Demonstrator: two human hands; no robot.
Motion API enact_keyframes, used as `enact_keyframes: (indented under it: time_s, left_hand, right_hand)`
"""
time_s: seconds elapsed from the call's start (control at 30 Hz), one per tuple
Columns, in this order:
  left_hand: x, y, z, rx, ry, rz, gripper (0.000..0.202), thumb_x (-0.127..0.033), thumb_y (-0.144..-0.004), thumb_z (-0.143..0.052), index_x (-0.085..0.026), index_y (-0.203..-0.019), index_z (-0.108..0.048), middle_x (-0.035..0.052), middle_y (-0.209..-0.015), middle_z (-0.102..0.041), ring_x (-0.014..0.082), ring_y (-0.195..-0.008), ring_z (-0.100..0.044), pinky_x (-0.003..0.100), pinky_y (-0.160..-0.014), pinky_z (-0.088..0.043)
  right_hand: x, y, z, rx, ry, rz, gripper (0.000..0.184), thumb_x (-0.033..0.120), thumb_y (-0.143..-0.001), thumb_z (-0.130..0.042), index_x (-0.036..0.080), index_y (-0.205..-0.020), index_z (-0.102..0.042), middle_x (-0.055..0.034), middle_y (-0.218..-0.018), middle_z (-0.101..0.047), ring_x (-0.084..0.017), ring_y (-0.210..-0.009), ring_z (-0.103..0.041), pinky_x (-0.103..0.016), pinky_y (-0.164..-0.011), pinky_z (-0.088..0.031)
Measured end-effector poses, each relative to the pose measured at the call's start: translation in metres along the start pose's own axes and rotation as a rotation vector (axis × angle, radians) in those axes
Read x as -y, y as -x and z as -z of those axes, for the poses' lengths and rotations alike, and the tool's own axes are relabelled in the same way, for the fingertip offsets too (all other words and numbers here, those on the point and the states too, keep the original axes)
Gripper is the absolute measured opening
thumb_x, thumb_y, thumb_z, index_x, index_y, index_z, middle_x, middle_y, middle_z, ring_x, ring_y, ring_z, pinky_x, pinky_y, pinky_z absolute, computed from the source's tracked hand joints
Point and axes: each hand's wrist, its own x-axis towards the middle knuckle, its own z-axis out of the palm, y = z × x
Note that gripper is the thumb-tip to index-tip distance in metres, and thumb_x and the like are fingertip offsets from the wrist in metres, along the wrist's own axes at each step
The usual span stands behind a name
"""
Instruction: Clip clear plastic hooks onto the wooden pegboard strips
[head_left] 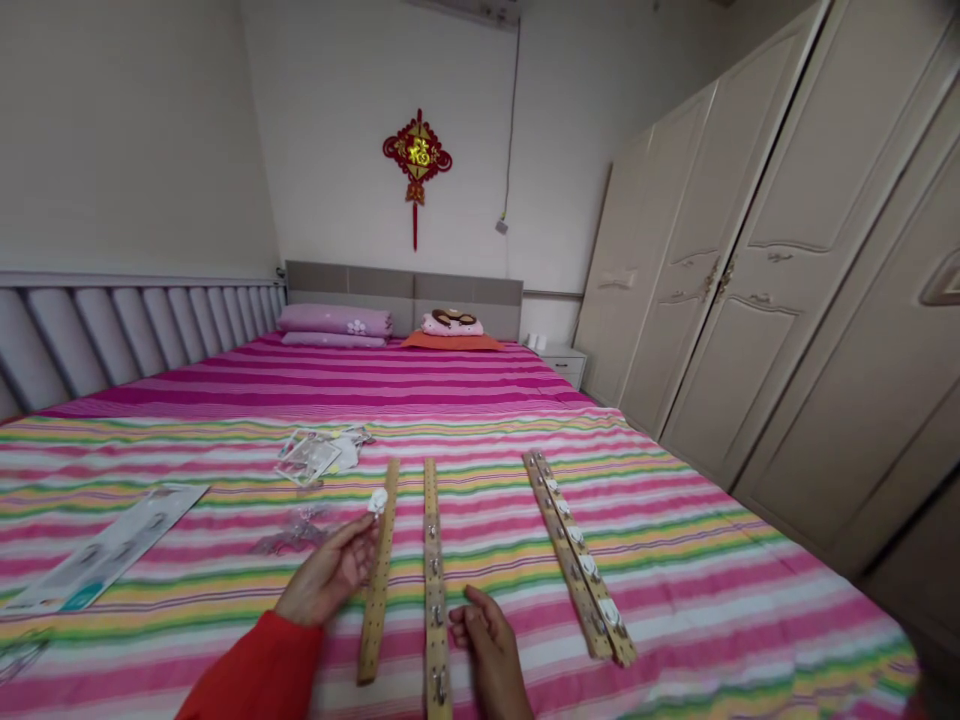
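Note:
My left hand (330, 568), in a red sleeve, pinches a small white flat piece (377, 501) between thumb and fingers. The piece is over the upper part of a bare wooden strip with rows of holes (376, 590). To its right lies a second wooden strip (429, 490) with several metal hooks (436, 615) along it. Beside that strip's lower part is my right hand (489, 640), its fingers loosely bent and apart, with nothing visible in them. Farther right, two wooden strips (559, 535) lie side by side, carrying metal hooks and white pieces (589, 567).
Everything lies on a bed with a striped sheet (675, 620). Left of my hand are crumpled clear plastic (300, 528), a pile of white and clear pieces (322, 452) and a long printed packaging sheet (112, 545). Pillows (334, 322) lie by the headboard; wardrobes (757, 300) stand right.

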Motion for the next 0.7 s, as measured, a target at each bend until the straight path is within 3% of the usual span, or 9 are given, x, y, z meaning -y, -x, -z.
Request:
enact_keyframes:
  time_s: [0.13,0.27,0.37,0.53,0.7]
  left_hand:
    - [0.019,0.029,-0.008,0.112,0.248,0.192,0.009,-0.007,-0.081,-0.054,-0.015,-0.078,-0.058,-0.0001,-0.062,-0.063,0.0083,-0.053,-0.063,0.018,-0.052,-0.051]
    - [0.034,0.048,-0.015,0.148,0.315,0.264,0.009,-0.007,-0.079,-0.057,-0.016,-0.081,-0.059,-0.0011,-0.064,-0.064,0.0079,-0.054,-0.064,0.018,-0.054,-0.051]
    - [0.040,0.058,-0.019,0.131,0.300,0.275,0.010,-0.006,-0.077,-0.059,-0.016,-0.080,-0.059,-0.0006,-0.065,-0.065,0.0084,-0.055,-0.064,0.017,-0.052,-0.050]
    - [0.043,0.066,-0.022,0.107,0.089,0.150,0.014,-0.007,-0.068,-0.070,-0.015,-0.078,-0.063,0.0008,-0.067,-0.066,0.0086,-0.057,-0.063,0.016,-0.052,-0.048]
    - [0.040,0.070,-0.021,0.145,-0.222,-0.107,0.020,-0.022,-0.055,-0.080,-0.015,-0.067,-0.067,-0.0012,-0.059,-0.061,0.0078,-0.054,-0.056,0.015,-0.049,-0.043]
  right_hand:
    - [0.007,-0.001,-0.003,0.006,-0.001,-0.044,0.048,0.050,-0.061,-0.078,0.012,-0.087,-0.068,-0.0064,-0.065,-0.069,-0.015,-0.055,-0.060,-0.024,-0.052,-0.045]
    - [0.026,0.000,-0.018,0.045,0.021,-0.051,0.042,0.049,-0.059,-0.079,0.012,-0.076,-0.067,-0.0032,-0.055,-0.064,-0.010,-0.042,-0.051,-0.020,-0.041,-0.035]
    - [0.052,0.004,-0.034,0.106,0.079,0.004,0.040,0.048,-0.060,-0.078,0.012,-0.075,-0.069,-0.0011,-0.054,-0.062,-0.009,-0.042,-0.049,-0.021,-0.042,-0.037]
    - [0.094,0.014,-0.055,0.125,0.248,0.204,0.031,0.043,-0.070,-0.072,0.016,-0.085,-0.073,-0.0034,-0.070,-0.068,-0.014,-0.058,-0.056,-0.024,-0.054,-0.045]
    - [0.105,0.021,-0.058,0.167,0.402,0.375,0.026,0.037,-0.079,-0.065,0.021,-0.098,-0.074,-0.0068,-0.096,-0.069,-0.019,-0.080,-0.062,-0.026,-0.067,-0.048]
